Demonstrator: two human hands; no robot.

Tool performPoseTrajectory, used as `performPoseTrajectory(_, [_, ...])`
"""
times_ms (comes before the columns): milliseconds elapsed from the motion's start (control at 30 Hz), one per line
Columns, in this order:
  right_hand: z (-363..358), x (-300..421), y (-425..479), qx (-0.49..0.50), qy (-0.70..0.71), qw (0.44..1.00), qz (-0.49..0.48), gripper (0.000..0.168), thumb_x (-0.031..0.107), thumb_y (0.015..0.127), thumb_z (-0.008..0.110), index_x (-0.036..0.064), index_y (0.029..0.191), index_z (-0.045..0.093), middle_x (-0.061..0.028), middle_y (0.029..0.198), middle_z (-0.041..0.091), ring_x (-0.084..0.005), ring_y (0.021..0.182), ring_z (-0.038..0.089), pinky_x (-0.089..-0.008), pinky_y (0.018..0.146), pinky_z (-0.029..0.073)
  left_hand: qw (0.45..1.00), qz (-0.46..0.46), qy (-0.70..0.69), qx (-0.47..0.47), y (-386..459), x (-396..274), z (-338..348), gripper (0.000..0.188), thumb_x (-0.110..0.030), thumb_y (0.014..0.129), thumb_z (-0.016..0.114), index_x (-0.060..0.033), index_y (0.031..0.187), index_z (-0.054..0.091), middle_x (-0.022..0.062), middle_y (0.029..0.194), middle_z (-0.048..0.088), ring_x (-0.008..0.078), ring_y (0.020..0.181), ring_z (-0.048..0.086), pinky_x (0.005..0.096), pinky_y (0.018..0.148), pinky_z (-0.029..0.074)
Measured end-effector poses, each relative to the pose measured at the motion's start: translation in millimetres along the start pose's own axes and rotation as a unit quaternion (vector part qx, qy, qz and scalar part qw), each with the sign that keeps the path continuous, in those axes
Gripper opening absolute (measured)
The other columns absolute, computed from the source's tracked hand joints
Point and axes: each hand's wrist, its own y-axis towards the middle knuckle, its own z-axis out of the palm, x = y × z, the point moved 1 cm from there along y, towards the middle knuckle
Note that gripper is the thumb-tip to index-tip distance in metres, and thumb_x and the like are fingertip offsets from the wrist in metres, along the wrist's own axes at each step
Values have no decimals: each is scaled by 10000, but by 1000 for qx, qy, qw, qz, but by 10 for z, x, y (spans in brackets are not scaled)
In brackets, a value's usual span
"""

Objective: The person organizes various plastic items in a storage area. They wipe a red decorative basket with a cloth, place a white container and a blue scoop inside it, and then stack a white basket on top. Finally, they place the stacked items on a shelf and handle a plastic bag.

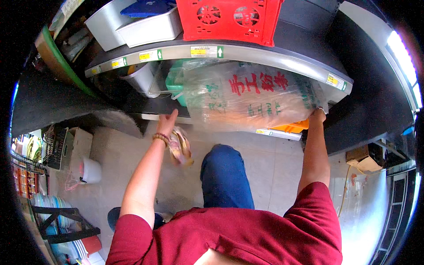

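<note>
My right hand point(318, 115) grips the lower right corner of a large clear plastic bag point(245, 99) with red and green printing. The bag sticks out from the lower shelf, under the upper shelf's edge, over an orange plastic crate point(291, 127). My left hand point(168, 121), with a beaded bracelet on its wrist, is left of the bag and apart from it. A crumpled, multicoloured cloth or packet point(180, 147) hangs below that hand, blurred; its grip is partly hidden. Behind the bag's left end is a green plastic container point(175, 79).
The upper shelf's edge point(232, 54) curves across above my hands and carries price tags. On it stand a red plastic crate point(228, 20) and a white bin point(150, 29). A white bucket point(91, 170) is on the floor at left, and a cardboard box point(366, 162) at right.
</note>
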Motion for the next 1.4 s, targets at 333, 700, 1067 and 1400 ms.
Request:
performPoseTrajectory(333, [60, 411, -500, 8, 172, 985, 7, 225, 139, 857, 462, 23, 1023, 560, -46, 845, 588, -170, 765, 573, -294, 636, 487, 961, -87, -233, 119, -462, 52, 450, 736, -437, 751, 632, -63, 1312, 337, 130, 1149, 507, 233, 1022, 490, 367, 830, 418])
performPoseTrajectory(700, [499, 179, -392, 20, 575, 815, 70, 209, 206, 824, 537, 53, 952, 600, -73, 810, 628, -192, 643, 596, -299, 504, 462, 963, 231, -4, -135, 494, -1386, 12, 482, -160, 734, 635, -33, 1173, 483, 144, 1102, 566, 287, 1004, 540, 345, 864, 422])
performPoseTrajectory(1067, [-179, 712, -837, 97, 663, 731, 132, 280, 305, 830, 592, 32, 802, 540, -67, 553, 533, -137, 383, 479, -244, 351, 370, 969, 166, 175, -52, 1495, -724, -58, 360, -234, 677, 596, -68, 996, 609, 169, 1154, 540, 301, 1037, 539, 330, 890, 424])
performPoseTrajectory(1400, [203, 404, -738, 55, 706, 672, 218, 241, 250, 846, 595, 25, 781, 537, -67, 602, 535, -157, 485, 516, -250, 395, 397, 970, 177, 139, -91, 1358, -741, 155, 457, -254, 717, 615, -106, 1144, 546, 175, 1107, 575, 330, 1022, 548, 370, 871, 441])
